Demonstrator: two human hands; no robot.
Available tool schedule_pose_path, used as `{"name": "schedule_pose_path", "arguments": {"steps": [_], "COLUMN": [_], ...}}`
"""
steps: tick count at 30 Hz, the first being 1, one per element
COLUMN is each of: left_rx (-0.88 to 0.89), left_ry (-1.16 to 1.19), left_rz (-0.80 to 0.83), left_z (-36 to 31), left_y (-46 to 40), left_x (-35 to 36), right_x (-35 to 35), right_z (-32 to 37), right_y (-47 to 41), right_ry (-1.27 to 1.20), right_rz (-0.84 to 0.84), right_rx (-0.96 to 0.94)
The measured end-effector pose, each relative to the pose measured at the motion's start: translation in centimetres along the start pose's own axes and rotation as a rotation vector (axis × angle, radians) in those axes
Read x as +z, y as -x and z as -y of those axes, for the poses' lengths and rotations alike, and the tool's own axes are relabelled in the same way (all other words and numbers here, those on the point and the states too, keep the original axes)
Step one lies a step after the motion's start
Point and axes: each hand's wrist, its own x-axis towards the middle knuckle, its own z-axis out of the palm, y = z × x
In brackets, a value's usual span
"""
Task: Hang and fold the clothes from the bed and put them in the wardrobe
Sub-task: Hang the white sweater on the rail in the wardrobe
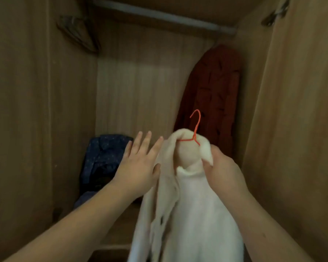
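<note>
Garment: we had a cream top (pixel 195 208) on an orange wire hanger (pixel 195 129), held up at the open front of the wardrobe (pixel 23 110), well below the rail (pixel 159 16).
Right hand: our right hand (pixel 223 173) pinched the cloth at the shoulder nearest it, just under the hanger's neck, fingers curled into the fabric.
Left hand: our left hand (pixel 138 165) was spread, fingers straight, the thumb and first finger brushing the top's other shoulder and nothing gripped.
Feel: we judged the top soft, thick and limp, light enough for one hand; it sagged and bunched around the wire.
Slip risk: the thin wire looked smooth to us, so the knit could slide off a shoulder if we tilted it.
Where to hold: we reckoned the hook, or the twisted neck just under it, was the sound place to hold it; the cloth alone gives no control of the hook.
Count, hangers in hand: one.
Count, tops in hand: one.
Count, clothes on the rail: one dark red garment (pixel 210 95), against the right wall.
Count, clothes on the wardrobe floor: one dark blue dotted pile (pixel 100 159), at the back left corner; how many pieces, we could not tell.
Count, rails: one.
</note>
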Motion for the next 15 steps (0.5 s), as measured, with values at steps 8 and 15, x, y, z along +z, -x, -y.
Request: {"name": "schedule_pose_path", "arguments": {"steps": [8, 15], "left_rx": [0.101, 0.15], "left_ry": [-0.013, -0.083], "left_rz": [-0.211, -0.428], "left_z": [2.5, 4.4], "left_y": [-15.0, -26.6], "left_x": [-3.1, -3.3], "right_x": [-4.4, -5.2], "right_z": [4.1, 4.3], "right_y": [-13.5, -25.2], "right_ry": [0.071, 0.142], "right_rz": [-0.264, -0.366], "right_rx": [-0.078, -0.104]}}
